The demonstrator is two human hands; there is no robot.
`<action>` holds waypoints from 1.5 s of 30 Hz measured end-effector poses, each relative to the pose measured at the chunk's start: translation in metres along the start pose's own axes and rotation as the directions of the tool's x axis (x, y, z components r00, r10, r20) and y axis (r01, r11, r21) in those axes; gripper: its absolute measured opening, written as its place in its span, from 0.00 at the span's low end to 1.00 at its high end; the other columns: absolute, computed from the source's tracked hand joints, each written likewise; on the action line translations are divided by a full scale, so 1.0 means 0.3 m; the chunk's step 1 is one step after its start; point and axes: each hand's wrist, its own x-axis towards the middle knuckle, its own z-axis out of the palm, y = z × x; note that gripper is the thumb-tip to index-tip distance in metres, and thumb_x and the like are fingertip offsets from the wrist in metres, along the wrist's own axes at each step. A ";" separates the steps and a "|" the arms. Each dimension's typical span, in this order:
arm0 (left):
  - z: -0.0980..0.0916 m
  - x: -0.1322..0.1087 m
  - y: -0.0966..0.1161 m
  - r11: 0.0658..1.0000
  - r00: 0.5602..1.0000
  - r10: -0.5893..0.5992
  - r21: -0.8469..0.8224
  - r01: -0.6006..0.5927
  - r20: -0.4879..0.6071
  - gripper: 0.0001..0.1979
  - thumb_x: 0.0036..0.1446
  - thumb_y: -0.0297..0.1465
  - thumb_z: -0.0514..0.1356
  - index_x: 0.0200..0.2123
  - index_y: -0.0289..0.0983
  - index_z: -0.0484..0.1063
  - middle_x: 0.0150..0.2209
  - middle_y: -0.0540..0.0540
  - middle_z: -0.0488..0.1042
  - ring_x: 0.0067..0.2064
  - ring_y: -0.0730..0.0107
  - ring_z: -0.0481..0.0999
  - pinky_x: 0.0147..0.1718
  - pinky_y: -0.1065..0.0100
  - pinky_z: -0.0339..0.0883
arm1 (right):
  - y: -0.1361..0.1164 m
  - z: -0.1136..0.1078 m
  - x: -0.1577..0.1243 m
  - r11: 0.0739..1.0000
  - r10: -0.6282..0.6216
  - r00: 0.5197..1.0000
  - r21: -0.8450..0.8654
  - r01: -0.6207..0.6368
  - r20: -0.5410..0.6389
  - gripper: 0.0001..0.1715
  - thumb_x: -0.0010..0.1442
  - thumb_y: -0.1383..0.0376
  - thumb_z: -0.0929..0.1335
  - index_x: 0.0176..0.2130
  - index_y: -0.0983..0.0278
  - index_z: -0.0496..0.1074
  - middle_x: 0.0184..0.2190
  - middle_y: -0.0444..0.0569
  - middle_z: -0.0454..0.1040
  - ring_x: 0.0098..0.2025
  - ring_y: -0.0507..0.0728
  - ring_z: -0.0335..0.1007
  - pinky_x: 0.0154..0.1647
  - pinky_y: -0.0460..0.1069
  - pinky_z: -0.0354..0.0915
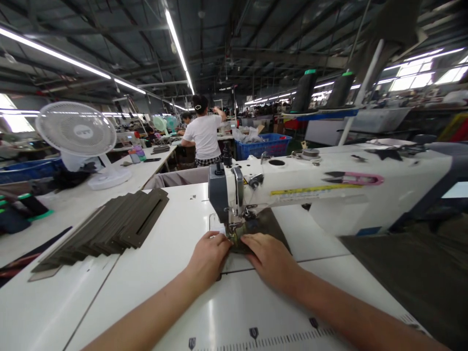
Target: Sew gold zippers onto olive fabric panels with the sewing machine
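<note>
Sewing workshop, factory scale. Shown by: one white industrial sewing machine (340, 173), just beyond the fingers (258, 240) and extending to their right; thread cones (303, 92), green-topped, above and right of them; one overlapping row of matching dark pieces (106, 224), on the white tabletop (183, 209) to their left; one white fan (76, 129), farther left; one blue crate (263, 146), well beyond; one person in a white top (204, 136), beside further workstations; overhead, strip lights (178, 44) beneath a metal roof (215, 29).
</note>
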 end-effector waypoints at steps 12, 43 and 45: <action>0.002 -0.033 0.028 0.974 0.955 -0.225 -0.043 0.221 -0.191 0.06 0.56 0.31 0.57 0.35 0.40 0.73 0.32 0.47 0.70 0.31 0.68 0.69 0.29 0.68 0.61 | 0.042 -0.116 0.117 0.983 0.145 0.978 -0.133 -0.125 0.150 0.15 0.60 0.65 0.59 0.33 0.67 0.74 0.34 0.54 0.76 0.36 0.60 0.71 0.35 0.49 0.60; 0.002 0.005 -0.012 0.968 0.952 -0.225 -0.154 0.196 -0.206 0.08 0.56 0.26 0.51 0.30 0.37 0.69 0.32 0.45 0.67 0.36 0.65 0.68 0.33 0.65 0.63 | -0.001 0.003 0.084 0.984 0.173 0.980 -0.020 -0.176 -0.103 0.09 0.58 0.62 0.64 0.31 0.63 0.71 0.33 0.51 0.69 0.39 0.59 0.63 0.38 0.50 0.56; -0.003 -0.006 -0.002 0.952 0.938 -0.278 -0.186 0.241 -0.205 0.06 0.56 0.27 0.53 0.31 0.38 0.69 0.34 0.46 0.67 0.36 0.65 0.68 0.34 0.66 0.64 | 0.000 0.009 0.085 0.981 0.192 0.974 0.018 -0.191 -0.122 0.09 0.57 0.61 0.65 0.31 0.63 0.72 0.33 0.51 0.68 0.40 0.59 0.62 0.38 0.50 0.56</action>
